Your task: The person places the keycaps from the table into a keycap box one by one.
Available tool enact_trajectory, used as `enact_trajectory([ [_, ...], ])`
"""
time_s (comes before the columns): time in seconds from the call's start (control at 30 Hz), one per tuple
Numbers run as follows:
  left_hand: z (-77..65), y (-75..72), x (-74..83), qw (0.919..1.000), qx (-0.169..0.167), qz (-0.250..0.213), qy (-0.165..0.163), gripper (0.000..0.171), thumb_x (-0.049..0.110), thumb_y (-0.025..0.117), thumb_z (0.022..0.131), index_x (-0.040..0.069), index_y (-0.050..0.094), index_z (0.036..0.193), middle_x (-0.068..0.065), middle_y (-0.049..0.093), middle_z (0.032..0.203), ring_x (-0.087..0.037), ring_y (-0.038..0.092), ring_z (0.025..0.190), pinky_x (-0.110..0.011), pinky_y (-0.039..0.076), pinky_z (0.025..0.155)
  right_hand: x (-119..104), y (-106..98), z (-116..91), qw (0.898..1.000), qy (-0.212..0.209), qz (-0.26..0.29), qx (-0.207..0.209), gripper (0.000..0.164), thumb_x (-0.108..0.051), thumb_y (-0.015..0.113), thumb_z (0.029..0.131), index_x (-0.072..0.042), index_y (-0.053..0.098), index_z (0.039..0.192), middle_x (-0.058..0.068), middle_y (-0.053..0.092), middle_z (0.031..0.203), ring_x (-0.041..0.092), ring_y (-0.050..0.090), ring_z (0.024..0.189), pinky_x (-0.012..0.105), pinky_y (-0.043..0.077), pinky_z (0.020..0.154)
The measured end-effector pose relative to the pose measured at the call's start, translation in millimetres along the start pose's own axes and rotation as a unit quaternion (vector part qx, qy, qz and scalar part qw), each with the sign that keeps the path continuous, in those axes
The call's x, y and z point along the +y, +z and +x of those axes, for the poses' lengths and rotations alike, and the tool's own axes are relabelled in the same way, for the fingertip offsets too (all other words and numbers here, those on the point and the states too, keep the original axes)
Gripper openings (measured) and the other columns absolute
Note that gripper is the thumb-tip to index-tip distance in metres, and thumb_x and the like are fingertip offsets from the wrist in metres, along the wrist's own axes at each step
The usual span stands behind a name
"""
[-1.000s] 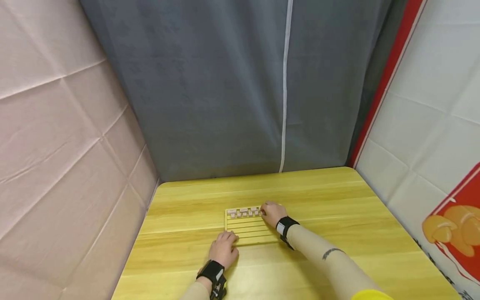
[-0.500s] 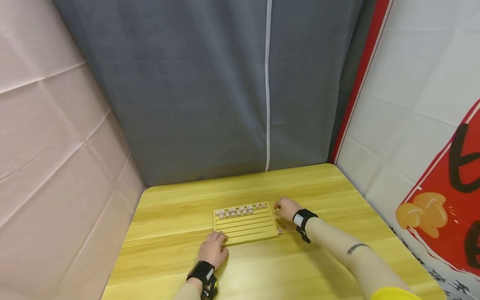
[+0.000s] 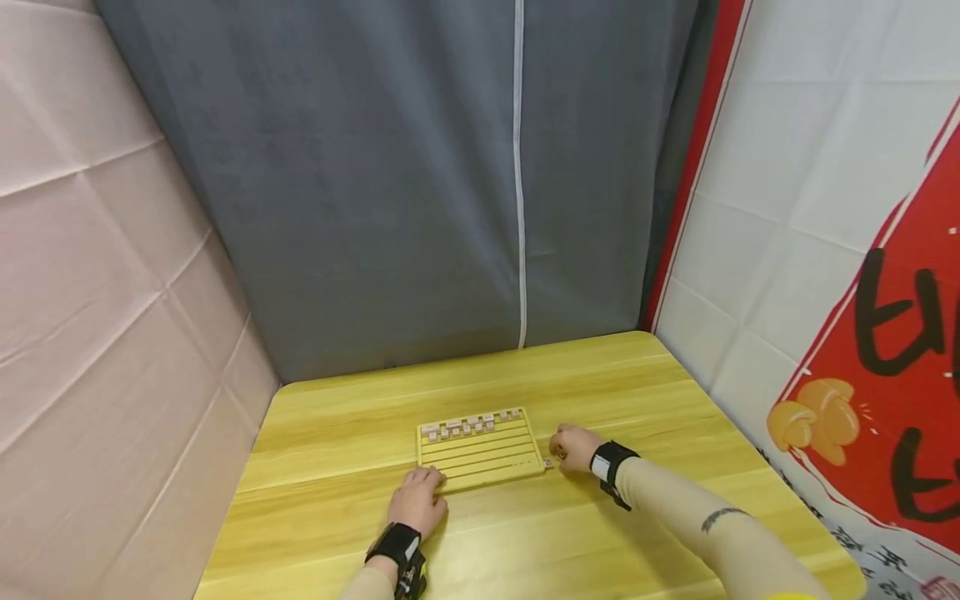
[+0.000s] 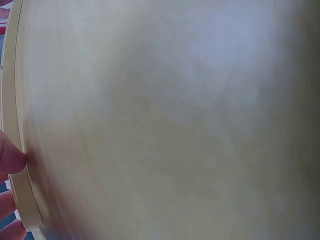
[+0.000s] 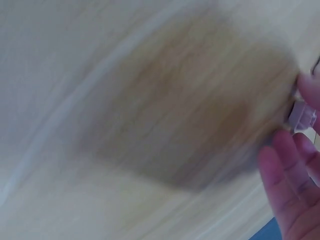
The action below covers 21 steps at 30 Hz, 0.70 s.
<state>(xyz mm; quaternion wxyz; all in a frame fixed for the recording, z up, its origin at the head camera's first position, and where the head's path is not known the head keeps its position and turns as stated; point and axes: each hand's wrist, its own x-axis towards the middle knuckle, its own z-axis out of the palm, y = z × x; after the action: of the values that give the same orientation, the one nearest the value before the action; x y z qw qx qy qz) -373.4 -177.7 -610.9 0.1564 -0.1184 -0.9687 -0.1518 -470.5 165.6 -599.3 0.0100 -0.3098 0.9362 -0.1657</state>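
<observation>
A yellow keyboard-shaped board (image 3: 476, 457) with long slots lies on the table; pale keycaps (image 3: 467, 428) stand along its two back rows. My left hand (image 3: 417, 502) rests at its near left corner, fingertips on the edge; in the left wrist view a fingertip (image 4: 11, 159) touches the board's rim (image 4: 9, 85). To the right of the board, low over the table, my right hand (image 3: 574, 447) pinches a small keycap (image 5: 302, 116) between thumb and fingers. Another loose keycap (image 3: 547, 463) lies by the board's near right corner.
The wooden table (image 3: 510, 533) ends at a grey curtain (image 3: 390, 208) behind. Pale cloth (image 3: 112, 292) hangs on the left, and a white panel with red print (image 3: 892, 333) on the right.
My right hand has left the board's back right corner and come down to the right onto a loose keycap there. My left hand stays at the board's corner; the head view has shifted.
</observation>
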Motion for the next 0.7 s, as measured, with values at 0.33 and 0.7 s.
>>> enact_trajectory([
  [0.33,-1.7,0.5,2.0,1.0,-0.002,-0.004,-0.004,0.024,0.015,0.072,0.078,0.012,0.069,0.101,-0.01,0.063,0.11,-0.034,0.055,0.112,-0.054,0.05,0.08,3,-12,16,0.976,0.063,0.204,0.034,0.014,0.004,0.067,0.08,0.002,0.072,0.093,0.005,0.067,0.086,0.018,0.062,0.074,0.03,0.053,0.064],
  [0.7,1.1,1.5,0.4,1.0,0.002,0.004,0.004,0.02,0.015,0.072,0.076,0.015,0.068,0.096,-0.005,0.063,0.104,-0.031,0.057,0.106,-0.049,0.052,0.072,-27,-55,56,0.784,0.122,0.608,0.02,0.042,0.001,0.05,0.096,0.02,0.042,0.133,0.023,0.062,0.106,0.032,0.063,0.101,0.041,0.05,0.093],
])
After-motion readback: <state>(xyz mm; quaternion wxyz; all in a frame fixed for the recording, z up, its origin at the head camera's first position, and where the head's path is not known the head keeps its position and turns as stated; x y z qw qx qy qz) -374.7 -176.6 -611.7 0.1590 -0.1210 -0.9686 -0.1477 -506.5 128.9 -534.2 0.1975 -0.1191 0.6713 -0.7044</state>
